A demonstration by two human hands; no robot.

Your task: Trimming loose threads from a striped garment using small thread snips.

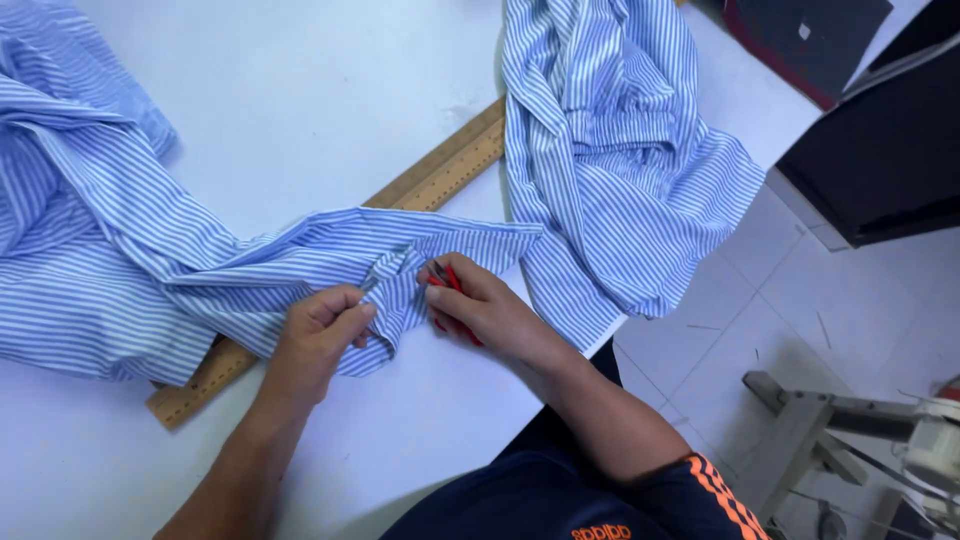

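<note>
A crumpled blue-and-white striped cotton shirt (300, 262) lies across the white table (300, 90), one folded edge drawn between both hands. The left hand (318, 340) pinches that fold tight between thumb and curled fingers, while just right of it the right hand (478, 305) is closed around small red-handled thread snips (447, 283), tips at the cloth. A long wooden ruler (440, 172) runs beneath the fabric, beyond the pinch; no packages or signs are legible.

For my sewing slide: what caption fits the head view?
Left hand pinches blue-striped cotton shirt; right hand holds small red snips.
</note>
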